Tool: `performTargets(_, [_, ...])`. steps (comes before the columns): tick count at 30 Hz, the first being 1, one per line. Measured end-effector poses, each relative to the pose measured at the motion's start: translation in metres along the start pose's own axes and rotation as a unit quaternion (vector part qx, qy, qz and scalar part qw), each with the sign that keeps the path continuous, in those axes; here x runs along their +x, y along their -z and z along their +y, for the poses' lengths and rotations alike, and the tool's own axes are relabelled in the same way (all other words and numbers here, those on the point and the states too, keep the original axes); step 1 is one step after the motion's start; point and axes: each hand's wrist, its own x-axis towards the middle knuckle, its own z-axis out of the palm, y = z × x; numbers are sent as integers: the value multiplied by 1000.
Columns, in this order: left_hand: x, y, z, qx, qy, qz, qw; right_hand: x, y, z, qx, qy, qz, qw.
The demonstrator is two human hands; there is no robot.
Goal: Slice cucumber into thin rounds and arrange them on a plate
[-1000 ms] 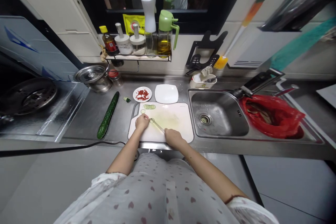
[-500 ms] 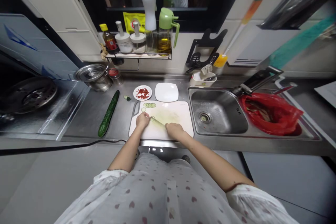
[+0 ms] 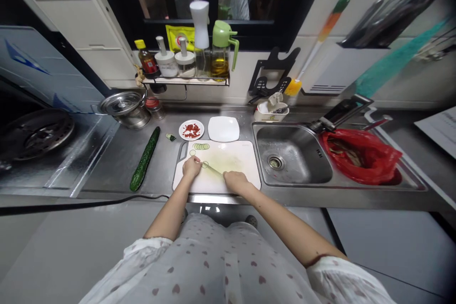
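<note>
Right hand (image 3: 235, 182) gripping knife (image 3: 214, 170), left hand (image 3: 192, 166) (cucumber slice (image 3: 205, 165) near)

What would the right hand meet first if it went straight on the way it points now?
The knife in the right hand leads, and its tip lies by a thin round slice, so probably that first, with the left hand just beyond. Whether blade and slice touch is unclear here.

The steel desk (image 3: 107, 171) bears a white cutting board (image 3: 233, 175). Clockwise around it lie a whole cucumber (image 3: 144, 160) at nine o'clock, a lidded pot (image 3: 132, 116) and a small green-and-white scrap (image 3: 171, 137) at ten, a round plate (image 3: 182, 130) at eleven and a squarish white plate (image 3: 223, 128) at twelve. A utensil holder (image 3: 265, 115) stands between one and two o'clock.
</note>
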Motion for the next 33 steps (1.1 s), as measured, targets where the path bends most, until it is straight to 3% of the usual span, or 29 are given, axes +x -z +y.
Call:
performTargets(10, [-22,-9,5,18,-39,46,998,-25,-24,24,45,-12,-6,999])
performTargets(16, [-28,-5,13,54,-56,38,996,-30,-37,41,113,-36,61,991])
performTargets(20, [-26,-4,15,61,-48,26,997,-26,-36,51,143,-106,104,978])
performTargets(24, [-24,-4,15,34,-59,33,997,-18,-35,58,129,-156,106,973])
performTargets(29, [-24,-7,18,-24,-90,32,995,-12,-41,63,122,-168,103,973])
performTargets(33, [-19,-7,19,-89,-56,34,994,-10,-45,63,117,-171,99,973])
